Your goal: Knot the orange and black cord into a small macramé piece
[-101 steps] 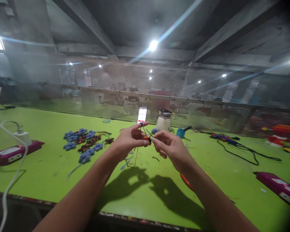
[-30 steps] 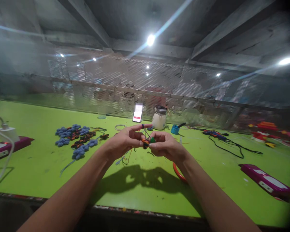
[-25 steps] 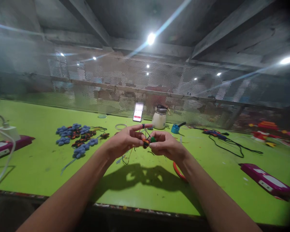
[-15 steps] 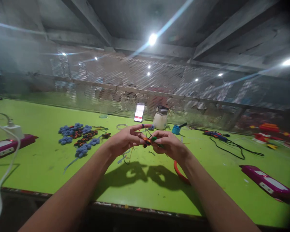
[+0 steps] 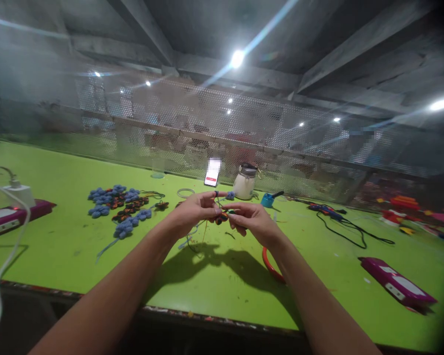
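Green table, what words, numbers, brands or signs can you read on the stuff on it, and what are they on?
None can be read.
Phone: the top of the screen is blurred out; anything on the red button is too small.
Left power strip: label too blurred.
Right power strip: label too blurred.
Jar: any marks are too small.

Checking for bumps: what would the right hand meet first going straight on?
Most likely the small orange-and-black yarn piece just ahead of the right hand, then the left hand; depth is unclear.

Plain lime-green table (image 5: 96, 261)
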The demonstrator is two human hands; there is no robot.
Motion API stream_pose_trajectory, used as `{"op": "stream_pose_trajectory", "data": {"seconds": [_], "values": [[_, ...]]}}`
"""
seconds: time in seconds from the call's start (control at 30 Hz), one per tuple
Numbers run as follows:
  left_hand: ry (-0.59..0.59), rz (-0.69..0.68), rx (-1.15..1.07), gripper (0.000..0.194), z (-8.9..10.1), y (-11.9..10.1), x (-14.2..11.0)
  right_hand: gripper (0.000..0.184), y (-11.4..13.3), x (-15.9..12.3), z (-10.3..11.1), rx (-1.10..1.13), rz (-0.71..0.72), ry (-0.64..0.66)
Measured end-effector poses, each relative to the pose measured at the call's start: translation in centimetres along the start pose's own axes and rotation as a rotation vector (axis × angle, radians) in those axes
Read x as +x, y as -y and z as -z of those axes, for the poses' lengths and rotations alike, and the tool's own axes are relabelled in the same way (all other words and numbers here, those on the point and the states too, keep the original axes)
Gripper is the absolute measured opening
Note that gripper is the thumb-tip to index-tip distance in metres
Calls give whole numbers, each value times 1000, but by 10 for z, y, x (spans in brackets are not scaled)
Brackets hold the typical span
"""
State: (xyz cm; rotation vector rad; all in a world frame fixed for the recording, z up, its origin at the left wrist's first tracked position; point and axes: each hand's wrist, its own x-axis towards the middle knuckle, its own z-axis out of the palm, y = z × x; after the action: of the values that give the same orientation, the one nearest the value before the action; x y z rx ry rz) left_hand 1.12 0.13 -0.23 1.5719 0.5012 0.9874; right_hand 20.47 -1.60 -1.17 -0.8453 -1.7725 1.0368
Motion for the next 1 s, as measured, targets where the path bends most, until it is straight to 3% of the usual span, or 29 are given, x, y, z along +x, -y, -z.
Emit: {"op": "stream_pose_trajectory", "data": {"seconds": [0.2,0.37,0.6,1.0], "values": [[-64,17,-21,58,1,7,2,30,-2,1,-5,33,-3,-23],[-52,-2,-44,71,1,8,2,30,-5,2,-6,74,8,-43],[-89,1,32,81,-4,4,1,34,-8,3,-5,83,-15,18],[-150,-66,390,94,-2,6,2,34,-8,2,-8,-26,-58,21]]}}
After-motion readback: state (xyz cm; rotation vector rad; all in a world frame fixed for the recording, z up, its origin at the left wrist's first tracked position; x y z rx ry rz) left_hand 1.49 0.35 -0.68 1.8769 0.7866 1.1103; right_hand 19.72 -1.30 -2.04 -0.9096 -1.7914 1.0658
